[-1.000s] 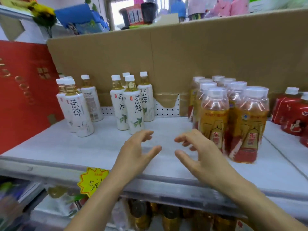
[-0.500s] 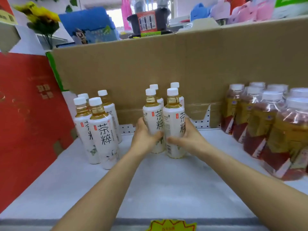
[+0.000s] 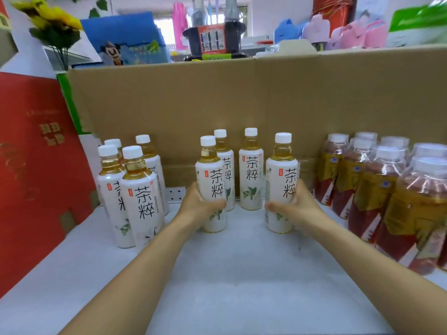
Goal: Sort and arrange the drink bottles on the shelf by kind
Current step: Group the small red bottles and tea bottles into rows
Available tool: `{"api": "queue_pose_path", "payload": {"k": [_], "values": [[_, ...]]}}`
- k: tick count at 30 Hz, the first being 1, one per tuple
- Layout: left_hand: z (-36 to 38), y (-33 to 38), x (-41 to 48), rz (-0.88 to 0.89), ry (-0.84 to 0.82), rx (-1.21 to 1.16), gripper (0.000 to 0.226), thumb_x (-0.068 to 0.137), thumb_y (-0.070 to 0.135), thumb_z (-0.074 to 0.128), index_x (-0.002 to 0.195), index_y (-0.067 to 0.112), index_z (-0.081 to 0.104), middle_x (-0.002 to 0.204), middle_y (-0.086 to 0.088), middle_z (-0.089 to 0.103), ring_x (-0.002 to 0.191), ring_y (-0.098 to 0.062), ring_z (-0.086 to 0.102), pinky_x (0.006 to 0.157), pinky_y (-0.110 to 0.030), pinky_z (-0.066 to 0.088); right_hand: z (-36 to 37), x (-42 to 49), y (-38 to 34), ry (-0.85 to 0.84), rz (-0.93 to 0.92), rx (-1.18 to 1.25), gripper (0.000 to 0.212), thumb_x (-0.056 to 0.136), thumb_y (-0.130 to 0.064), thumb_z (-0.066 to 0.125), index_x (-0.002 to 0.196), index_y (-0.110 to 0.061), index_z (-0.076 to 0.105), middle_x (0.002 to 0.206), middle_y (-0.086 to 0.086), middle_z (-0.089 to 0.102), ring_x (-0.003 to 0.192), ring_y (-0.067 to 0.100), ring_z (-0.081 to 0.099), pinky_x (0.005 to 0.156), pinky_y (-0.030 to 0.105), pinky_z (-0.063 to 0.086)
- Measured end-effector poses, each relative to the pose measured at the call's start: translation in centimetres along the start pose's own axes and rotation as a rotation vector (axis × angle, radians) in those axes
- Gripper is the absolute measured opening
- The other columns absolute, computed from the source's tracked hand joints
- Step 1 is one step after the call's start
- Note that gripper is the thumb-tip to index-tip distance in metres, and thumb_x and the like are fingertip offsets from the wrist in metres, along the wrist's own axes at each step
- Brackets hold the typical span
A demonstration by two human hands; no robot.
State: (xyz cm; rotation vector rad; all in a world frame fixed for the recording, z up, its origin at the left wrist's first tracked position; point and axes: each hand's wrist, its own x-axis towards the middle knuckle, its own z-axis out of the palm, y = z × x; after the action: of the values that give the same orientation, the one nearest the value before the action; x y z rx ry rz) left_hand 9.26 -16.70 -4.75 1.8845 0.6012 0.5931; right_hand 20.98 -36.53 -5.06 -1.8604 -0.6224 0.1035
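My left hand (image 3: 197,207) grips a white-label tea bottle (image 3: 211,172) standing on the white shelf (image 3: 232,274). My right hand (image 3: 298,209) grips another bottle of the same tea (image 3: 282,170), about a hand's width to the right. Two more white-label tea bottles (image 3: 251,165) stand behind them against the cardboard wall. A cluster of several of the same tea bottles (image 3: 139,189) stands at the left. Several gold-and-red-label tea bottles (image 3: 377,189) fill the right side.
A tall cardboard panel (image 3: 242,105) closes off the back of the shelf. A red box (image 3: 36,165) walls the left side. Household goods and a fake sunflower (image 3: 53,22) sit above, behind the cardboard.
My hands reached in from the shelf front and took hold of the two front middle bottles. These two now stand apart, the right one shifted rightward.
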Motion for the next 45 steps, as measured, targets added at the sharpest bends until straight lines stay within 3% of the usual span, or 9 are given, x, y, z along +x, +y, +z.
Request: {"api": "queue_pose_path", "payload": {"k": [5,11,18,23,29,34,38,42,45], "values": [[1.1,-0.1,1.1,-0.017,-0.033,-0.112,0.071,0.075,0.008,0.082,0.134,0.02,0.045,0.125,0.0,0.062,0.109,-0.019,0.059,0.083,-0.032,0.048,0.0,1.2,0.2,-0.042,0.033,0.007,0.073,0.073,-0.018,0.086,0.131,-0.02,0.041,0.124,-0.002,0.06,0.114,0.019,0.057,0.098,0.043,0.05],[1.8,0.2,2.0,0.009,-0.077,-0.135,0.061,0.076,0.005,0.08,0.125,0.024,0.049,0.111,0.008,0.065,0.095,-0.004,0.06,0.067,-0.02,0.047,-0.1,1.7,0.5,-0.08,0.028,-0.006,0.078,0.071,-0.021,0.088,0.133,-0.021,0.041,0.124,-0.003,0.061,0.115,0.019,0.058,0.097,0.042,0.051],[1.8,-0.5,0.8,-0.013,0.02,0.07,0.083,0.068,0.023,0.091,0.135,0.03,0.042,0.135,0.001,0.053,0.124,-0.025,0.052,0.103,-0.051,0.049,-0.4,1.8,0.9,-0.192,0.014,-0.049,0.083,0.076,-0.011,0.082,0.139,-0.021,0.029,0.133,-0.003,0.055,0.124,0.02,0.053,0.106,0.046,0.046],[1.5,0.2,-0.3,0.04,-0.073,0.063,0.073,0.073,0.02,0.088,0.13,0.032,0.044,0.117,0.013,0.057,0.106,-0.011,0.054,0.09,-0.033,0.051,1.5,1.4,0.5,-0.153,-0.024,-0.076,0.071,0.075,-0.019,0.085,0.124,-0.021,0.034,0.122,-0.008,0.057,0.116,0.014,0.057,0.095,0.034,0.051],[1.8,0.8,-1.0,0.067,-0.094,0.043,0.073,0.077,0.016,0.085,0.135,0.025,0.042,0.108,0.019,0.056,0.097,-0.001,0.055,0.087,-0.028,0.049,2.6,1.3,-0.4,-0.098,-0.03,-0.134,0.069,0.075,-0.024,0.085,0.121,-0.017,0.034,0.122,-0.004,0.058,0.114,0.018,0.058,0.097,0.042,0.052],[1.8,0.8,-2.6,0.075,-0.11,0.15,0.079,0.083,0.023,0.081,0.146,0.027,0.033,0.138,0.01,0.054,0.123,-0.012,0.052,0.094,-0.028,0.042,2.2,0.0,-0.6,-0.146,-0.038,-0.143,0.077,0.078,-0.025,0.082,0.134,-0.019,0.03,0.132,-0.007,0.054,0.123,0.017,0.054,0.1,0.04,0.049],[0.5,1.1,-5.6,0.235,-0.106,0.378,0.083,0.086,0.035,0.076,0.151,0.034,0.025,0.152,0.013,0.041,0.138,-0.01,0.039,0.099,-0.023,0.031,1.1,-3.1,-1.3,-0.16,-0.168,-0.253,0.077,0.085,-0.023,0.076,0.145,-0.022,0.028,0.132,-0.008,0.042,0.123,0.009,0.042,0.097,0.022,0.034],[-1.6,1.0,-10.2,0.474,0.0,0.522,0.077,0.088,0.041,0.071,0.152,0.034,0.028,0.15,0.022,0.033,0.129,0.014,0.025,0.1,0.0,0.014,1.5,-6.0,-2.3,-0.038,-0.403,-0.482,0.069,0.088,-0.03,0.071,0.147,-0.021,0.035,0.153,-0.001,0.026,0.143,0.017,0.025,0.113,0.038,0.034],[-4.1,-0.3,-12.5,0.699,0.251,0.486,0.053,0.089,0.029,0.072,0.138,0.025,0.05,0.136,0.013,0.051,0.123,0.009,0.036,0.104,0.0,0.023,3.3,-7.3,-3.9,-0.136,-0.513,-0.408,0.061,0.09,-0.032,0.068,0.143,-0.022,0.041,0.148,-0.005,0.034,0.139,0.012,0.029,0.113,0.034,0.035]]}}
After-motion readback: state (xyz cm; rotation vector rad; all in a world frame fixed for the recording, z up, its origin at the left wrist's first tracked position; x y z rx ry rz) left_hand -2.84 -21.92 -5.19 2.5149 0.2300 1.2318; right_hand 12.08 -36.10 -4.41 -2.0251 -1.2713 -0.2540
